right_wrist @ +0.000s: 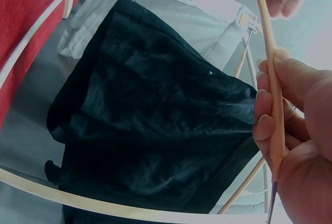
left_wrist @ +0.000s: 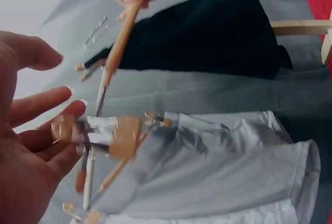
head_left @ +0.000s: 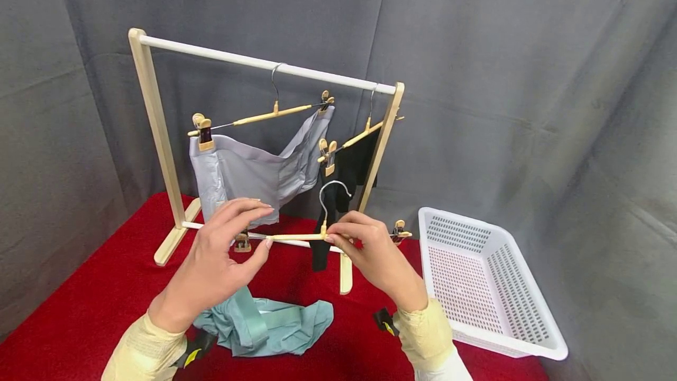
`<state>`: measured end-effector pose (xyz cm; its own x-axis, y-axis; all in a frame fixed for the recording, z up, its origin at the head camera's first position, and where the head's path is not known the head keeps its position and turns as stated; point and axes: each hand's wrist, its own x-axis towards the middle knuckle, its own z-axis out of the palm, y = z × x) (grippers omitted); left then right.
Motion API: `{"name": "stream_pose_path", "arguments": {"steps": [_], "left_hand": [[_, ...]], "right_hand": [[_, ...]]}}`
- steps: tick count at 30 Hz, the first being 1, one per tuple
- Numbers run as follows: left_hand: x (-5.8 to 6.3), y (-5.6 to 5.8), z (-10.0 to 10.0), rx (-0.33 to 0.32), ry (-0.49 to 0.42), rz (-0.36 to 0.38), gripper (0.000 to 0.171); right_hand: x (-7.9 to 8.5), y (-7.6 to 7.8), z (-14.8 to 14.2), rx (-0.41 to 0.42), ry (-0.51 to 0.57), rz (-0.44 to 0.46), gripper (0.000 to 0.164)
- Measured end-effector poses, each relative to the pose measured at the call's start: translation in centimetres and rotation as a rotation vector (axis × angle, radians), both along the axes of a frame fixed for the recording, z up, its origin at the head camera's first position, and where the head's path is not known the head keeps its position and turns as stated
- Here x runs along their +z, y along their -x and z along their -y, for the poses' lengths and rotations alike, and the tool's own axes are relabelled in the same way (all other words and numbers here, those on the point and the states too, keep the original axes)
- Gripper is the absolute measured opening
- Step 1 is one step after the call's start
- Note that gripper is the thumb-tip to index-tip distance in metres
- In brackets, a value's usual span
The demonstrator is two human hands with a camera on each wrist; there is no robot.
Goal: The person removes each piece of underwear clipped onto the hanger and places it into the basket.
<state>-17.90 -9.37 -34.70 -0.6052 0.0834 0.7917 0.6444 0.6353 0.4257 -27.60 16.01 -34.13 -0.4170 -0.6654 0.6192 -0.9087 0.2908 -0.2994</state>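
Note:
My right hand pinches the wooden bar of a clip hanger just below its upright metal hook. At the hanger's other side, my left hand is spread, its fingers apart and the thumb tip close to the bar. Beyond those fingers, in the left wrist view, a wooden clip on the hanger shows blurred. The hanger's right clip sticks out past my right hand. No garment hangs from this hanger. Below the hands, a crumpled teal garment lies on the red cloth.
A small rack with a white rail stands behind the hands. Grey shorts and a black garment hang from it on clip hangers. To the right sits a white perforated basket. A grey curtain backs everything.

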Motion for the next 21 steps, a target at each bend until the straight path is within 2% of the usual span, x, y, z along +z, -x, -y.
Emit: {"name": "stream_pose_path", "arguments": {"steps": [4, 9, 18, 21], "left_hand": [[0.3, 0.2, -1.2, -0.028, 0.064, -0.074, 0.044], [0.1, 0.6, -2.5, -0.042, 0.124, -0.073, 0.037], [-0.3, 1.0, -3.8, 0.043, 0.258, -0.056, 0.031], [-0.6, 1.1, -3.9, 0.077, 0.274, -0.040, 0.028]], "right_hand": [[-0.2, 0.0, 0.3, 0.010, 0.005, -0.004, 0.019], [-0.4, -0.1, 0.6, 0.013, 0.009, 0.007, 0.020], [-0.7, -0.1, 1.0, 0.037, 0.031, 0.007, 0.021], [-0.6, -0.1, 1.1, 0.046, 0.039, 0.008, 0.021]]}}
